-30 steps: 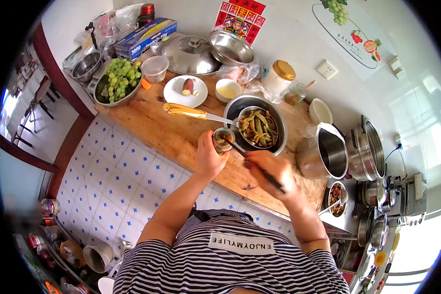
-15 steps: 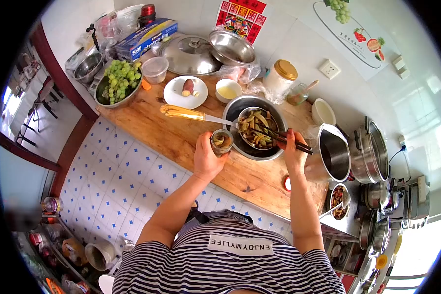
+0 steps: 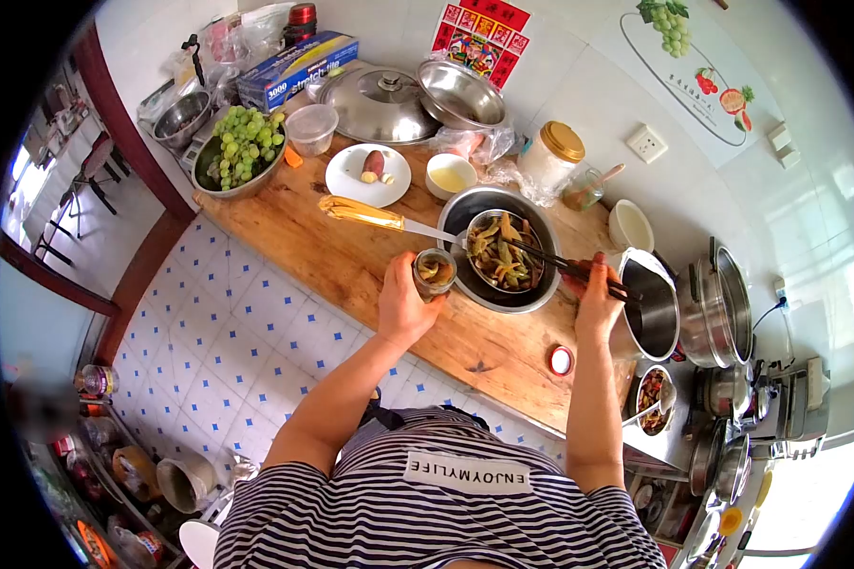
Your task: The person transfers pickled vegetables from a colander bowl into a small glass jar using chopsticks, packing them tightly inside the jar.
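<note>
Partly hidden jar [image 3: 435, 272] in left fingers [image 3: 396, 284], chopsticks [image 3: 565, 266] pinched in right fingers [image 3: 593, 284].

I log a warm brown wooden counter [image 3: 351, 256] over a white floor [image 3: 218, 332] patterned with small blue diamonds, and my shirt [image 3: 446, 512] is striped navy and white with a white label. The ladle [image 3: 389, 220] has a yellow-gold handle and a silver bowl of olive-green and tan vegetable strips [image 3: 503, 254], inside a grey steel bowl [image 3: 465, 204]; the chopsticks [image 3: 574, 270] read dark, near black. Pale green grapes [image 3: 247, 142] fill a steel basin, a white plate [image 3: 351, 185] carries a reddish-purple sweet potato [image 3: 374, 165], the jar [image 3: 550, 156] has a gold lid, and a red-and-white cap [image 3: 561, 359] lies on the wood.
</note>
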Demonstrator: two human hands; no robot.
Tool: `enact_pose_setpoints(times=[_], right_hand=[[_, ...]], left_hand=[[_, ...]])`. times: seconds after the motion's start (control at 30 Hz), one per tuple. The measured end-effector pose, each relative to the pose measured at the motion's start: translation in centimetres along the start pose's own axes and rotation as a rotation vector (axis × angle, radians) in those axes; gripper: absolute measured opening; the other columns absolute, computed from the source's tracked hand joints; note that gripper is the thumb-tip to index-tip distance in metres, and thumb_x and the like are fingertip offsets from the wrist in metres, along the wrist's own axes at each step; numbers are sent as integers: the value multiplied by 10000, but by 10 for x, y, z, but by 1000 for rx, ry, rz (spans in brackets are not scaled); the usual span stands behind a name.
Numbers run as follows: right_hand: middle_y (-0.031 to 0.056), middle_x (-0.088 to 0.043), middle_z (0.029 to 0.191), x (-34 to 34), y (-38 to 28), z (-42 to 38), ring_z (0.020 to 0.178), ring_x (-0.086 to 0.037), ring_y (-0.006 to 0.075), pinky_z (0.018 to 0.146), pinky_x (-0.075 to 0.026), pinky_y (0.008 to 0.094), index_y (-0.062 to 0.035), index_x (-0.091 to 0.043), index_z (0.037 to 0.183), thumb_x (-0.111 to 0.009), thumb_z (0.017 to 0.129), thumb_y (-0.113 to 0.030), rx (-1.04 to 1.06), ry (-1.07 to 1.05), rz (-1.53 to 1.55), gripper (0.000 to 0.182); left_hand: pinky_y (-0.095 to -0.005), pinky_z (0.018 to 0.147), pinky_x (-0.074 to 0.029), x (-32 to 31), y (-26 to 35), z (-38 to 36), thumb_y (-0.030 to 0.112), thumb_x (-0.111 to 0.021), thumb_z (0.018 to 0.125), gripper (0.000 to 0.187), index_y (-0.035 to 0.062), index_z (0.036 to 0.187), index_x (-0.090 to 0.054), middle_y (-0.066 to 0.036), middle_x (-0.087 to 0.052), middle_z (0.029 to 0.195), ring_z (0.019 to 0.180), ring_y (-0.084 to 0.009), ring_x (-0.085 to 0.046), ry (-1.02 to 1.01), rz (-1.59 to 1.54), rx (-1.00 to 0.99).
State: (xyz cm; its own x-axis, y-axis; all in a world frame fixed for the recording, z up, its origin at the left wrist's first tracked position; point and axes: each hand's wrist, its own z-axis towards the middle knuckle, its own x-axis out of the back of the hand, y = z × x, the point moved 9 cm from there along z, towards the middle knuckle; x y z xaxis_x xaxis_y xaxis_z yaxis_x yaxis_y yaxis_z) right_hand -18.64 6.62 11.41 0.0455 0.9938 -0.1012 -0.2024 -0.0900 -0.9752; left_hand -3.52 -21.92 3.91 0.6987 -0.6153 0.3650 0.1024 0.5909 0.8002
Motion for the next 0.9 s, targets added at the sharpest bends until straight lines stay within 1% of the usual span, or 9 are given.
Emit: enact_pose_setpoints(times=[0.07, 0.23, 0.37, 0.43, 0.5, 0.67, 0.7, 0.77, 0.9], right_hand=[[173, -696, 866, 13, -8, 3, 727, -705, 262, 663, -615, 379, 48, -606, 922, -600, 996, -305, -2, 32, -4, 360], [194, -699, 879, 5, -33, -16, 741, -715, 294, 673, -605, 348, 50, -598, 955, -583, 1001, -340, -23, -32, -20, 393], [196, -707, 903, -46, -56, -53, 739, -715, 270, 665, -606, 349, 56, -610, 981, -552, 1015, -348, 43, -282, -88, 409], [162, -693, 872, -72, -59, -69, 743, -698, 216, 694, -611, 345, 71, -628, 947, -535, 1030, -254, 22, -345, -144, 348], [130, -689, 872, -89, -50, -78, 750, -680, 177, 673, -601, 320, 65, -631, 951, -546, 1027, -241, 34, -436, -211, 326], [138, -694, 896, -112, -70, -82, 774, -686, 182, 669, -608, 318, 69, -639, 972, -548, 1025, -262, 80, -581, -299, 347], [138, -694, 896, -109, -73, -80, 774, -686, 182, 669, -608, 318, 69, -639, 972, -548, 1025, -262, 81, -583, -302, 347], [186, -706, 951, -97, -76, -71, 793, -717, 234, 615, -605, 311, 52, -640, 989, -550, 1019, -318, 32, -546, -287, 382], [188, -705, 972, -79, -77, -62, 781, -720, 242, 592, -593, 297, 45, -617, 1002, -530, 1028, -322, 20, -450, -207, 378]], left_hand=[[-452, 888, -485, 1, 0, 0, 101, -841, 648, 739, 23, 1250, -419, -187, -535, 1162, 1088, -390, -542, 7, 2, 0], [-463, 894, -489, -1, -4, -1, 139, -843, 670, 718, 14, 1239, -422, -204, -527, 1183, 1124, -402, -525, -16, 31, 17], [-449, 880, -474, 1, -2, 0, 135, -851, 668, 715, -6, 1232, -434, -202, -534, 1132, 1055, -399, -550, -22, 15, 39], [-451, 882, -473, 0, -2, -1, 140, -844, 674, 714, -9, 1236, -429, -208, -526, 1138, 1059, -405, -545, -4, -4, 6], [-453, 884, -472, -1, -4, -2, 139, -843, 673, 719, -9, 1239, -425, -211, -523, 1142, 1061, -408, -541, 10, 5, -1], [-458, 890, -469, 1, -3, -1, 136, -844, 671, 733, -9, 1249, -416, -218, -518, 1151, 1066, -414, -533, 9, -1, -3], [-456, 891, -486, 0, -5, -1, 156, -840, 674, 730, -3, 1252, -424, -218, -521, 1174, 1088, -409, -537, 1, 8, -5], [-455, 892, -502, -2, -8, -2, 177, -837, 677, 727, 3, 1255, -431, -218, -525, 1197, 1111, -404, -541, -1, 17, -3], [-453, 905, -493, -2, -8, -2, 165, -835, 673, 731, -4, 1255, -428, -225, -522, 1204, 1120, -410, -533, 0, -1, 13]])
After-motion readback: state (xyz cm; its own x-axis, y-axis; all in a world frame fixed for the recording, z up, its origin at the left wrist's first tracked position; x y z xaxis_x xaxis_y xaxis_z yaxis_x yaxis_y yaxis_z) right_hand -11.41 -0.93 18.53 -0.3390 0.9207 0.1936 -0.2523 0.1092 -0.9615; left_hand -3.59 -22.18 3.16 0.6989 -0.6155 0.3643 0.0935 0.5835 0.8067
